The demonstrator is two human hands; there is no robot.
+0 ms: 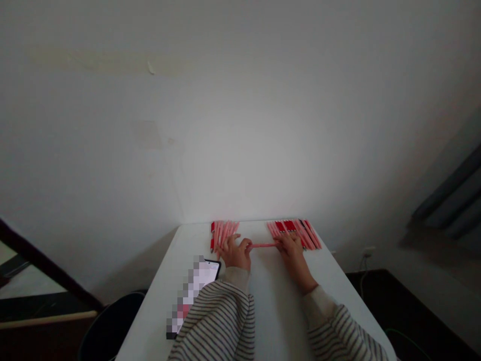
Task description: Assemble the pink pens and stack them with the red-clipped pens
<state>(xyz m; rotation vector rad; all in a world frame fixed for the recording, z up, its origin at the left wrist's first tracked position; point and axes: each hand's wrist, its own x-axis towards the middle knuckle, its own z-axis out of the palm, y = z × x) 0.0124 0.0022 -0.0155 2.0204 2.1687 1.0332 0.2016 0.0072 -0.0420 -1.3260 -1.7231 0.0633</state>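
Observation:
Above the table's middle, a slim pink pen (264, 245) lies level between my two hands. My left hand (237, 253) pinches one end with thumb and finger, its other fingers spread beside a row of pink pens (224, 230). My right hand (292, 250) grips the other end. Just beyond the right hand is a second group of pink pens (308, 235), some with red parts (284, 226) and a few darker ones among them. The exact ends of the held pen are hidden by my fingers.
The white table (270, 321) stands against a pale wall (240, 125). A phone (195, 291) with a lit, partly blurred screen lies by my left forearm. A dark bin (108, 326) is on the floor at left, and a socket with a cable (368, 252) is at right.

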